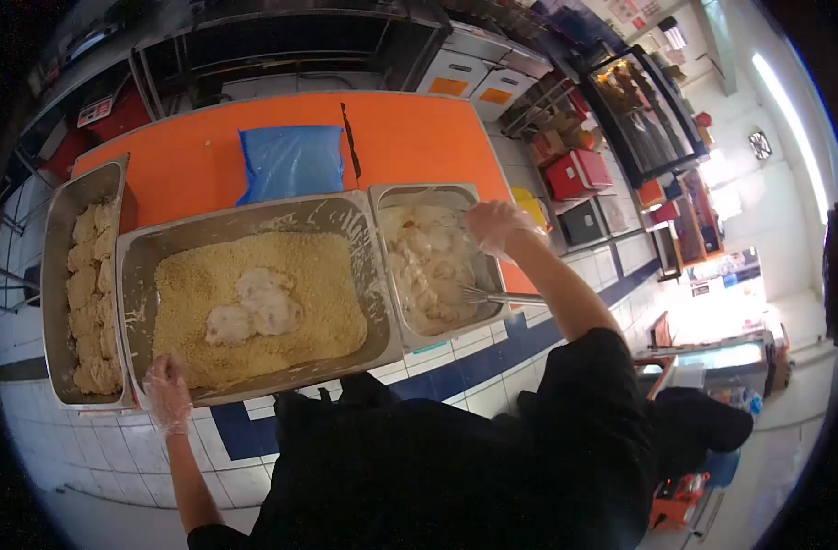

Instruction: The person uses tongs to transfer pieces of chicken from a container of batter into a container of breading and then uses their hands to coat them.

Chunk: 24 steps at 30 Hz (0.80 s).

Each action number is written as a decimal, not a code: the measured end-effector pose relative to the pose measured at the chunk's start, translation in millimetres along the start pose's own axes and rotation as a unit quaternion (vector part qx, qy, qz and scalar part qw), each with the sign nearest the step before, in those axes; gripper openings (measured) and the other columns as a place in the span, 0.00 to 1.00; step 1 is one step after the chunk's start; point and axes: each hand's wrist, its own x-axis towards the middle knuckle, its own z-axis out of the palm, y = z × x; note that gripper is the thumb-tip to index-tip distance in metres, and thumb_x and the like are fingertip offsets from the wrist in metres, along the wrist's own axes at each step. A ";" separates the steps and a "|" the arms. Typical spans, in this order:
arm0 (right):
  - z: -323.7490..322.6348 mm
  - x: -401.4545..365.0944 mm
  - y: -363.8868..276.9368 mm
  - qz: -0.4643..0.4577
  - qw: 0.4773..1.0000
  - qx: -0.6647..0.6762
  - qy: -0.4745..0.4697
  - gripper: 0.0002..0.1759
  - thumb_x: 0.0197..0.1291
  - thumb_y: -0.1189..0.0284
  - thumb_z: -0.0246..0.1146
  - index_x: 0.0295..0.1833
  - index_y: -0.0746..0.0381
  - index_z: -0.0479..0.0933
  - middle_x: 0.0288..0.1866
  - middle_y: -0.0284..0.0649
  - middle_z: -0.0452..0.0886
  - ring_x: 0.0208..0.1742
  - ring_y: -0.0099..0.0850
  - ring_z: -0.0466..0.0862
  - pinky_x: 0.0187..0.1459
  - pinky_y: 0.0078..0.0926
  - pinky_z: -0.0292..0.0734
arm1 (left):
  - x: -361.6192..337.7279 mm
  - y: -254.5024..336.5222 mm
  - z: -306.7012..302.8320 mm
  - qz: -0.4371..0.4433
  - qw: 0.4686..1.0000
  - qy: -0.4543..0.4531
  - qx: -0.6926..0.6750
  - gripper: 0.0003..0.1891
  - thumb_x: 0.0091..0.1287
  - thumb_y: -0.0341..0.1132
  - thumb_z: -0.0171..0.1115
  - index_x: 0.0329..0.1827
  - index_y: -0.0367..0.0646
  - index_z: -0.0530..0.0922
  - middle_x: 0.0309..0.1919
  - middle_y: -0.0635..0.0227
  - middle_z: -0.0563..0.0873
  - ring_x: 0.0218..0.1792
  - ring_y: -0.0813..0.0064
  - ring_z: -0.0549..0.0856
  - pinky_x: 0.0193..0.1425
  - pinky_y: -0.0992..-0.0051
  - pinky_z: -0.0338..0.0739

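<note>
A large metal tray [382, 302] holds tan crumbs [327, 275], with several pale, wet-looking pieces [272, 302] lying on them. My left hand [169, 394], in a clear glove, is at this tray's near left corner; its fingers are curled and I cannot make out anything in them. My right hand [499, 227], also gloved, is over the right rim of a smaller tray [377, 197]; its fingertips are hard to tell apart. Pale pieces in milky liquid [419, 257] fill that tray, where a whisk [510, 298] rests with its handle over the near right edge.
On the left, a narrow metal tray [57, 275] holds crumb-coated pieces [93, 284]. A blue plastic bag [292, 160] lies on the orange table [419, 137] behind the large tray. Beyond the table's right end are a red cooler [577, 174] and a glass display case [640, 115].
</note>
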 end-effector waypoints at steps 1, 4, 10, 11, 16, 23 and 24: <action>-9.8 4.2 -1.7 -0.033 0.998 -0.060 -0.012 0.15 0.60 0.68 0.57 0.50 0.62 0.79 0.44 0.46 0.84 0.50 0.42 0.84 0.50 0.35 0.79 | -1.3 -1.4 4.7 -0.016 0.999 0.011 -0.027 0.12 0.67 0.37 0.57 0.48 0.40 0.79 0.45 0.54 0.83 0.47 0.51 0.81 0.53 0.58 0.75; 5.4 36.6 1.0 -0.096 0.985 -0.142 0.006 0.15 0.58 0.71 0.60 0.50 0.62 0.78 0.48 0.44 0.83 0.51 0.40 0.84 0.50 0.33 0.80 | -1.5 -10.9 7.5 0.036 0.999 0.031 0.024 0.13 0.67 0.40 0.58 0.48 0.41 0.79 0.43 0.55 0.83 0.45 0.51 0.81 0.51 0.58 0.75; 40.5 72.3 16.0 -0.163 0.974 -0.144 0.066 0.13 0.60 0.69 0.60 0.49 0.61 0.78 0.51 0.42 0.81 0.55 0.37 0.81 0.50 0.33 0.80 | 2.5 -1.7 1.1 -0.025 0.998 -0.008 -0.061 0.15 0.69 0.44 0.58 0.47 0.40 0.79 0.38 0.55 0.83 0.40 0.55 0.81 0.46 0.60 0.75; 30.6 64.6 15.6 -0.138 0.985 -0.097 -0.026 0.13 0.61 0.68 0.59 0.49 0.61 0.77 0.50 0.42 0.81 0.55 0.38 0.80 0.50 0.35 0.79 | 2.6 -1.5 0.4 -0.023 0.998 -0.008 -0.060 0.15 0.69 0.44 0.58 0.47 0.40 0.79 0.38 0.55 0.83 0.40 0.55 0.81 0.46 0.60 0.75; 21.1 14.4 51.3 -0.175 0.984 0.034 0.011 0.13 0.64 0.65 0.57 0.44 0.63 0.80 0.42 0.45 0.83 0.46 0.41 0.83 0.46 0.36 0.79 | -0.3 0.5 6.4 -0.058 0.993 0.031 -0.099 0.15 0.68 0.43 0.59 0.45 0.39 0.80 0.36 0.54 0.84 0.39 0.57 0.83 0.44 0.63 0.76; 14.6 -38.8 74.0 -0.051 0.955 0.290 -0.011 0.22 0.64 0.55 0.55 0.41 0.66 0.80 0.33 0.53 0.81 0.37 0.41 0.82 0.39 0.38 0.74 | 2.7 -2.1 4.6 -0.054 0.991 0.017 -0.119 0.15 0.68 0.41 0.58 0.47 0.37 0.80 0.39 0.53 0.84 0.40 0.56 0.84 0.44 0.62 0.76; 11.4 -46.4 77.1 -0.045 0.956 0.288 -0.011 0.22 0.64 0.55 0.55 0.41 0.66 0.80 0.33 0.53 0.81 0.37 0.41 0.82 0.39 0.38 0.74 | 3.7 -2.0 2.6 -0.041 0.993 0.011 -0.111 0.16 0.69 0.42 0.58 0.47 0.37 0.79 0.39 0.52 0.84 0.41 0.55 0.83 0.45 0.62 0.76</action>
